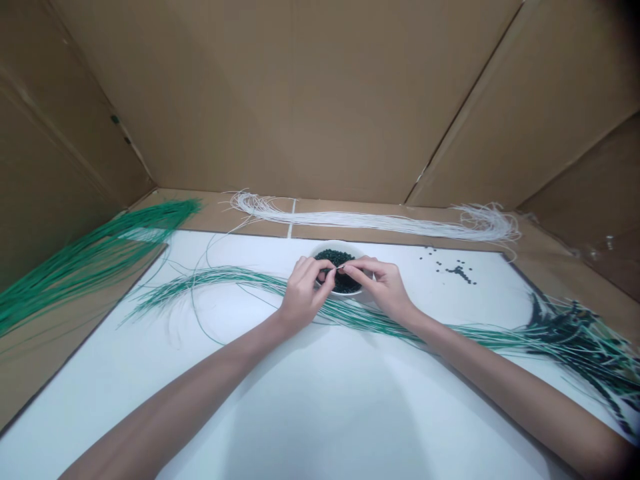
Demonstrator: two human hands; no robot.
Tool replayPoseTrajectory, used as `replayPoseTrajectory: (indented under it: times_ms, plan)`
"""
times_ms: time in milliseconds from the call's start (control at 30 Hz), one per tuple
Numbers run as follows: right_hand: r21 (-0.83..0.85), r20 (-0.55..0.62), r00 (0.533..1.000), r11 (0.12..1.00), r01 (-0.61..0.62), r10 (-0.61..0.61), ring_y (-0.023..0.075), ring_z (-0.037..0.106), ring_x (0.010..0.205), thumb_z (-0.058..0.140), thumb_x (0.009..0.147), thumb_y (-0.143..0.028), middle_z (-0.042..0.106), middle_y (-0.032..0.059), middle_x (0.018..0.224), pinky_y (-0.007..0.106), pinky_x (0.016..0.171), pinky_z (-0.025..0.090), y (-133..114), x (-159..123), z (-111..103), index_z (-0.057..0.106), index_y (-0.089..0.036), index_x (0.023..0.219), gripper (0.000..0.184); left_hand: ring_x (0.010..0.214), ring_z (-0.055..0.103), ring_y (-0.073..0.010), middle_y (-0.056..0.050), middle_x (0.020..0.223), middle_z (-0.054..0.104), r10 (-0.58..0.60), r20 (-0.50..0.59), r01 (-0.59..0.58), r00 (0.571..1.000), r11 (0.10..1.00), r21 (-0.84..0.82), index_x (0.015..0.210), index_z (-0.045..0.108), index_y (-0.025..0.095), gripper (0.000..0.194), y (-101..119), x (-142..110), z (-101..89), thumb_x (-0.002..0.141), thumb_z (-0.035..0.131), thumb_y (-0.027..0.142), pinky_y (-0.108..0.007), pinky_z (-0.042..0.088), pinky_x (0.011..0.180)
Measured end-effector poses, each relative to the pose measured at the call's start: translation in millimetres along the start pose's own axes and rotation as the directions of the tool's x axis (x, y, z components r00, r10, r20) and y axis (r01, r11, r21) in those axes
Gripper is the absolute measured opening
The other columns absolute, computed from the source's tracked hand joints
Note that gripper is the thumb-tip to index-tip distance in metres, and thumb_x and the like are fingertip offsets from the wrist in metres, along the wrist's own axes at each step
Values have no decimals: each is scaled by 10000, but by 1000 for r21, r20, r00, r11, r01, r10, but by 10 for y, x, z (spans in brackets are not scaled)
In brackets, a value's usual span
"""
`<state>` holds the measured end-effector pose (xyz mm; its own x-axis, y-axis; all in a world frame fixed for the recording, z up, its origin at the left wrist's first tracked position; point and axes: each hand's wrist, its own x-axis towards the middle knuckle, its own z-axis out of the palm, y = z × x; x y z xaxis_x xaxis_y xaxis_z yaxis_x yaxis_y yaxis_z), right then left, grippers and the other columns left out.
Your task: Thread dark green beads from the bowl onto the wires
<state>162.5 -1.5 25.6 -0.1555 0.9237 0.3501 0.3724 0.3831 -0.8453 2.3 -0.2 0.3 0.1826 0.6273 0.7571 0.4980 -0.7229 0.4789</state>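
Over the white bowl (361,251) of dark green beads (333,255), my two hands meet fingertip to fingertip. My left hand (304,288) is closed in a pinch at the bowl's left side. From the right, my right hand (384,283) pinches too, thumb against forefinger. A short piece of thin pale strand (340,267) shows between the two sets of fingertips. Whether a bead is on it is too small to tell. Beneath my wrists runs a long bundle of green and white strands (360,316), crossing the white board behind the forearms.
Dark beads (459,271) lie scattered right of the bowl. Strands with dark beaded ends (575,333) pile up at the right edge. A white strand bundle (370,220) lies behind the white board (310,407); green strands (115,240) lie left. Cardboard walls (300,100) enclose the area.
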Motion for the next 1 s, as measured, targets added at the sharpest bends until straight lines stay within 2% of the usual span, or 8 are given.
replayPoseTrajectory:
  times_ms: [667, 867, 1000]
  plan:
    - [-8, -18, 1000, 1000, 9, -10, 164, 585, 744, 587, 725, -304, 669, 27, 777, 295, 735, 437, 29, 4, 10, 671, -200, 768, 140, 640, 423, -114, 2, 645, 471, -9, 14, 9, 1000, 1000, 4, 816, 517, 161, 48, 1, 2, -2, 806, 471, 168, -247, 387, 659]
    - [3, 23, 998, 999, 51, -51, 160, 590, 756, 616, 703, -277, 678, 26, 798, 295, 753, 439, 24, 14, -1, 679, -210, 777, 118, 649, 427, -115, -6, 670, 496, 13, 18, -13, 1000, 1000, -6, 841, 518, 159, 57, -7, 3, -3, 809, 471, 161, -251, 388, 663]
    - [16, 40, 999, 999, 32, -32, 160, 596, 750, 623, 695, -287, 682, 24, 799, 294, 750, 444, 10, 24, -18, 683, -214, 797, 140, 654, 432, -115, -8, 675, 501, 31, 8, -31, 999, 1000, 0, 847, 522, 156, 61, -6, 0, -3, 807, 477, 152, -248, 387, 658]
